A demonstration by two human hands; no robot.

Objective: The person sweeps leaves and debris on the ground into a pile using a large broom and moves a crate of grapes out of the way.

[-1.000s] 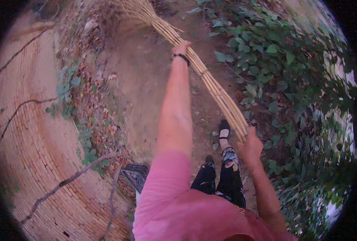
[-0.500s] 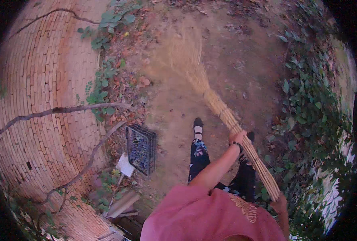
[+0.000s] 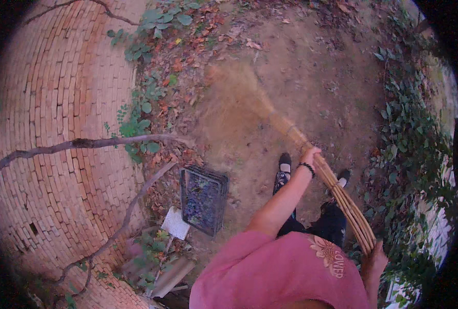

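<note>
A long broom of bundled canes [image 3: 337, 189] runs slantwise across the view, its frayed tan bristles [image 3: 239, 95] blurred over the bare dirt ahead and to the left. Partway down the handle, my left hand [image 3: 309, 154] is wrapped round the canes, a dark beaded bracelet on that wrist. My right hand [image 3: 375, 260] grips the handle's butt end low on the right, its fingers partly hidden. Fallen leaves [image 3: 180, 64] lie beside the bristles along the left edge of the dirt.
On the left rises a brick wall [image 3: 69, 103] with creeping plants and a bare branch [image 3: 95, 142] jutting across it. Near its foot stand a black plastic crate [image 3: 204, 201], a white slab [image 3: 175, 223] and some boards [image 3: 172, 275]. Leafy ivy [image 3: 393, 170] lines the right side.
Both hands still hold the broom. The bristle end has come nearer, and its tips are more blurred. My view has shifted, so the crate and wall plants appear further right; my feet have moved too.
</note>
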